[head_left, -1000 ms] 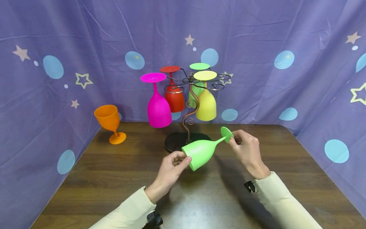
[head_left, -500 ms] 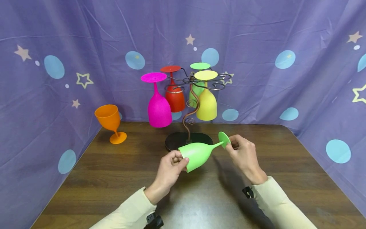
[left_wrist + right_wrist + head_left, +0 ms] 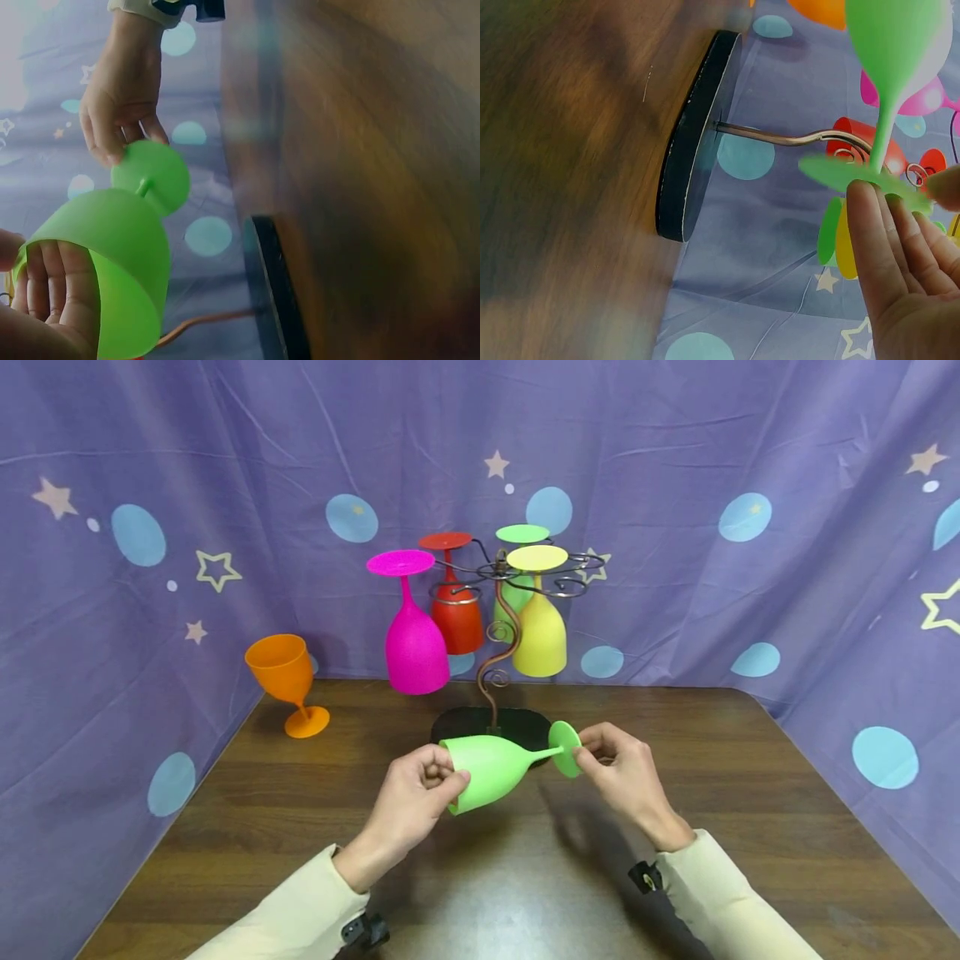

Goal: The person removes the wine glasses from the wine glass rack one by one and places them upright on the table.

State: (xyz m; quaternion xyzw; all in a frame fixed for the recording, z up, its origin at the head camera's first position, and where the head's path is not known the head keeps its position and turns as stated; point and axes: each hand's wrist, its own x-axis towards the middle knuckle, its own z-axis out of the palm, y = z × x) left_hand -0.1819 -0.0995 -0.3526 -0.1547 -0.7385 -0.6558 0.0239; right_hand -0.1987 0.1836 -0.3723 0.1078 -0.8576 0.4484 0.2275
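Note:
Both hands hold a light green goblet (image 3: 491,770) in the air, lying nearly sideways above the table. My left hand (image 3: 405,797) pinches the rim of its bowl, thumb outside, as the left wrist view also shows. At the other end my right hand (image 3: 626,777) grips the edge of the round foot (image 3: 565,749) between thumb and fingers. Just behind the goblet stands a metal glass rack (image 3: 501,647). Hanging upside down from it are a magenta goblet (image 3: 417,647), a red goblet (image 3: 459,618), a yellow goblet (image 3: 540,639) and another green goblet (image 3: 522,533).
An orange goblet (image 3: 283,668) stands upright at the table's back left. The rack's black oval base (image 3: 457,724) rests on the brown wooden table (image 3: 712,760). Wire loops (image 3: 581,572) stick out at the rack's upper right. A purple curtain (image 3: 660,460) surrounds the table.
Both hands have moved left with the green goblet. Its foot has come down, so the goblet lies closer to level. The rack and the other goblets stay in place.

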